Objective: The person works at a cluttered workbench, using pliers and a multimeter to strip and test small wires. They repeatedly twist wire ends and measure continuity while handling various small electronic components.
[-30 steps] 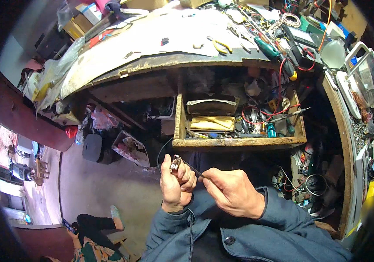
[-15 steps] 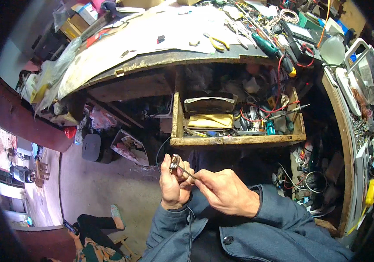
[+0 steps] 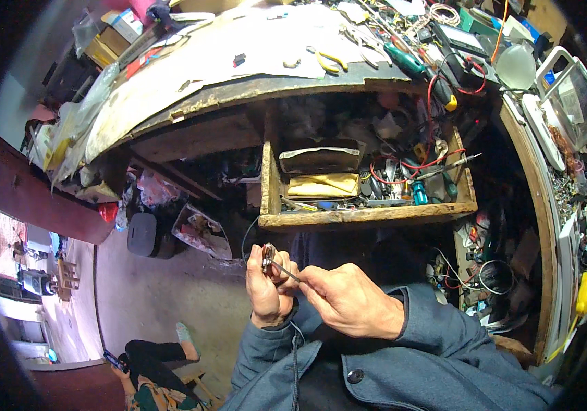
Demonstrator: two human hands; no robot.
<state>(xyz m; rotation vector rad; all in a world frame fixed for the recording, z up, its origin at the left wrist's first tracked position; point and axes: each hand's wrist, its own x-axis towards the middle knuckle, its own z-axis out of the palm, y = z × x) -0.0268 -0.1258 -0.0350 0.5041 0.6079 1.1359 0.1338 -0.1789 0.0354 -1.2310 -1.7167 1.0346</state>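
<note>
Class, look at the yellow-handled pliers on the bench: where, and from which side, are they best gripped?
Probably by both yellow handles, reaching from the near right: the pliers lie on the bench with handles splayed toward that side, nose pointing away left.

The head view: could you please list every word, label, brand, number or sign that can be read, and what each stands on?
None can be read.
White box: any print too small and blurred.
Black device with a grey screen: any print too small.
Small part in the left hand: no lettering visible.
</note>
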